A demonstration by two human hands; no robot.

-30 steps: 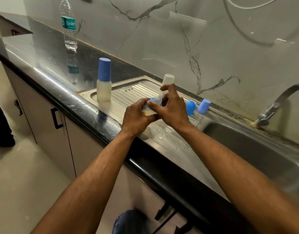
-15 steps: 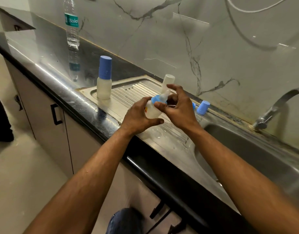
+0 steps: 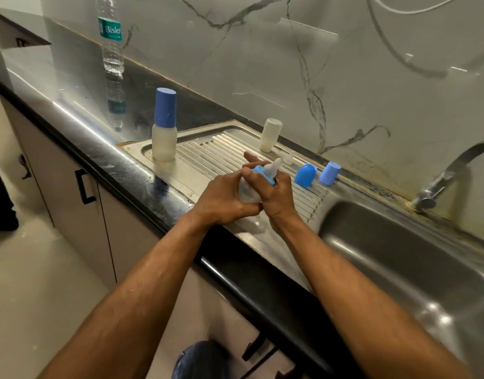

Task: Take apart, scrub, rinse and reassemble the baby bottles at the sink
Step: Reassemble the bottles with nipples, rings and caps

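Over the ribbed steel drainboard [image 3: 224, 149] I hold a small translucent baby bottle [image 3: 247, 191] with a blue collar and clear nipple [image 3: 272, 168]. My left hand [image 3: 224, 199] grips the bottle body from the left. My right hand [image 3: 275, 192] wraps its fingers round the blue collar. A second bottle with a tall blue cap [image 3: 164, 124] stands upright at the drainboard's left end. An uncapped whitish bottle body [image 3: 270, 134] stands upside down at the back. Two loose blue caps [image 3: 305, 175] [image 3: 329, 173] lie by the back rim, with a small clear nipple [image 3: 289, 157] beside them.
The sink basin [image 3: 415, 258] lies to the right, with a steel tap [image 3: 448, 173] over its back corner. A plastic water bottle [image 3: 111, 42] stands on the black counter [image 3: 71, 105] at the back left. Cabinet doors with black handles are below the counter.
Both hands have lowered the bottle toward the drainboard and drawn closer together. My right hand now closes round the blue collar rather than pinching at it.
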